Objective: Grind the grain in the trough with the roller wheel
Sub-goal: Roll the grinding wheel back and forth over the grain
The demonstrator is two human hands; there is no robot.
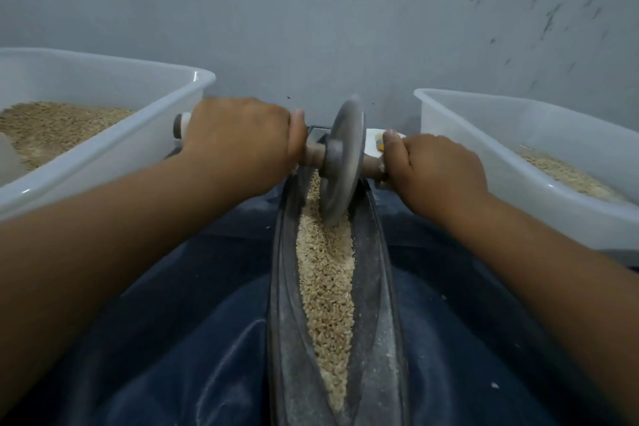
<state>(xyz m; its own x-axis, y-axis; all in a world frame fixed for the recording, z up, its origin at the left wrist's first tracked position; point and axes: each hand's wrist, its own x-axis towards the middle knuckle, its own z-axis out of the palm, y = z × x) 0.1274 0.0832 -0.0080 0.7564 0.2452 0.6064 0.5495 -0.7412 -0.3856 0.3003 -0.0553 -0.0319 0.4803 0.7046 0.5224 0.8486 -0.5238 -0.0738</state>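
A long dark boat-shaped trough (377,304) runs away from me down the middle, dusted with flour. Pale cracked grain (326,287) fills its groove. A grey metal roller wheel (340,162) stands on edge in the grain near the trough's far end, on a wooden axle (313,153). My left hand (238,142) grips the axle's left handle, whose end pokes out past my knuckles. My right hand (435,169) grips the right handle. The wheel's rim is blurred.
A white plastic tub (103,156) with brown grain stands at the left, a second tub (518,183) with a thin layer of grain at the right. A dark blue cloth (173,339) lies under the trough. A grey wall rises just behind.
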